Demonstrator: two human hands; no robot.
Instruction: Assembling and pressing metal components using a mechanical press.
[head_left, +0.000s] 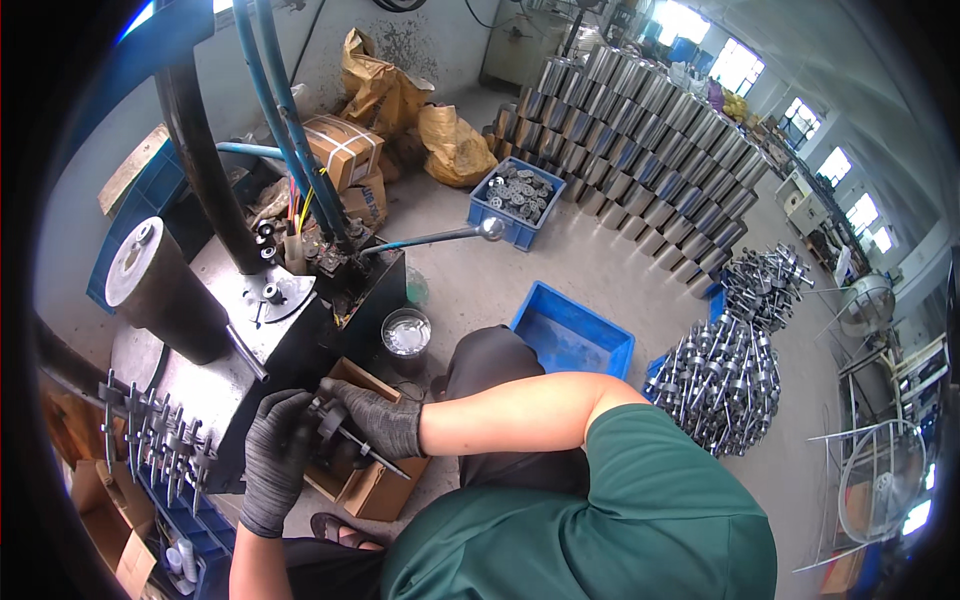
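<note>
The left hand [275, 440], in a dark grey glove, is gripping a rotor [335, 425], a dark disc on a thin steel shaft, with its fingers [285, 405] curled over the disc's left side. The right hand [385, 420], gloved the same way, is closing on the rotor from the right, its fingers [350, 392] wrapping over the top of the disc. The shaft is sticking out down and to the right, past the right hand. The rotor is hanging in the air above an open carton [375, 485] on the floor, just beside the front of the machine [300, 330].

A rack [160, 435] of more shafted parts is standing just left of the left hand, over a blue bin [200, 535]. On the machine's top, a black cylinder [165, 290] with a grey cap is leaning at the left, and blue hoses [285, 110] are running down to a cluster of fittings. A lever [440, 237] with a round knob is pointing right from the machine.

On the floor, a small tin [406, 335] is sitting near the person's knee, with a blue tray [575, 335] just right of it. A heap of rotors [720, 385] is lying further right. A blue crate [515, 200] of small metal pieces is sitting near rows of steel cans [640, 140] at the far wall.
</note>
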